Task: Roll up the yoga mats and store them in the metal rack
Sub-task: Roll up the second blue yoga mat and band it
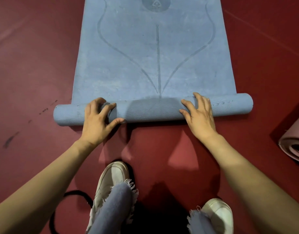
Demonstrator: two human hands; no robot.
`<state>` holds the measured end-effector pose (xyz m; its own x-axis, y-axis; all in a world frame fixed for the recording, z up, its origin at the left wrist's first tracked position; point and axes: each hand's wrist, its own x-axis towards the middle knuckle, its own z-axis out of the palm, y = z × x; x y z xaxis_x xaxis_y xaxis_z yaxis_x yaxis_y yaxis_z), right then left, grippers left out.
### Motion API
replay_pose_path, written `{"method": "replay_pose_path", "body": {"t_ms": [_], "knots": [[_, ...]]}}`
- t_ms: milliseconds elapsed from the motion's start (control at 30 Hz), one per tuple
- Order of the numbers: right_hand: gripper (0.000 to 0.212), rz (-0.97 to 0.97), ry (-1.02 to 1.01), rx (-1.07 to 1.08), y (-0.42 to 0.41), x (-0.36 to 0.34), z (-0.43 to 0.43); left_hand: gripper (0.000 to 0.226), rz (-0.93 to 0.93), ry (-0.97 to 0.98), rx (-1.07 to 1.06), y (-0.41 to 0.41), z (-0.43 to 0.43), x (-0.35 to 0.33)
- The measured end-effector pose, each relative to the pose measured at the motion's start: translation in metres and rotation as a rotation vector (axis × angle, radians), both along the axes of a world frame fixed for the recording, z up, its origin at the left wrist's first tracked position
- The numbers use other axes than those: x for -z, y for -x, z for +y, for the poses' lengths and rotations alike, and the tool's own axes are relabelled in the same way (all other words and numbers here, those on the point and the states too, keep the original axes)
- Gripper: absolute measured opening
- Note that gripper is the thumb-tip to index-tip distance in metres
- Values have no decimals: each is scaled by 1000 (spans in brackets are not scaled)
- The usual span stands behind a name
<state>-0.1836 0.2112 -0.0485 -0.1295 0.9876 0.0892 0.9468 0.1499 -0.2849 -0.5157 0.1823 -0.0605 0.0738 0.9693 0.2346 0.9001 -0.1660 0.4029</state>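
Two bare arms reach forward and down from my view onto a blue yoga mat (153, 56), which lies on a dark red floor (35, 65). The near end of the mat is rolled into a tight tube lying crosswise.

My left hand (98, 115) grips the tube left of centre, with the fingers curled over the top and the thumb pressed against the near side. My right hand (199, 114) lies flat on the tube right of centre, with its fingers spread and nearly straight.

The rest of the mat stretches away flat beyond the top of the view, with bare floor along both long edges. A rolled pink mat (295, 142) lies near the tube's right end, not touching it.

The tube's outer face has a fine wavy ribbing. The flat face is smooth, with printed curved lines.

White sneakers (111, 179) and frayed jeans (115, 203) show below, with a black cord (69, 208) beside them.
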Motion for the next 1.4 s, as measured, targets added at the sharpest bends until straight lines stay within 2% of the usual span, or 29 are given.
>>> {"method": "replay_pose_path", "body": {"t_ms": [100, 233, 433, 600, 733, 1000, 1200, 1267, 1400], "knots": [[40, -40, -100, 107, 7, 2, 4, 62, 129, 38, -108, -5, 1, -4], [41, -125, -148, 85, 9, 7, 4, 55, 244, -75, -123, -12, 2, -3], [51, -19, -60, 23, 1, 9, 0, 50, 106, -52, -199, -22, 13, -3], [50, 33, -31, 44, 2, 4, 10, 38, 106, -81, -221, -23, 21, -1], [41, 64, -84, 119, 5, 1, 13, 41, 145, -86, -283, -28, 23, 0], [49, -34, -126, 48, -3, 6, 24, 43, 122, -112, -135, -20, 17, 2], [68, -79, -15, -43, -13, 8, 17, 68, 118, -86, -25, -9, 19, 6], [73, -73, -20, -51, -13, 4, 21, 68, 121, -85, 7, -5, 20, 8], [72, -2, -21, -81, -5, -1, 29, 68, -37, -52, -4, 2, 31, 7]]}}
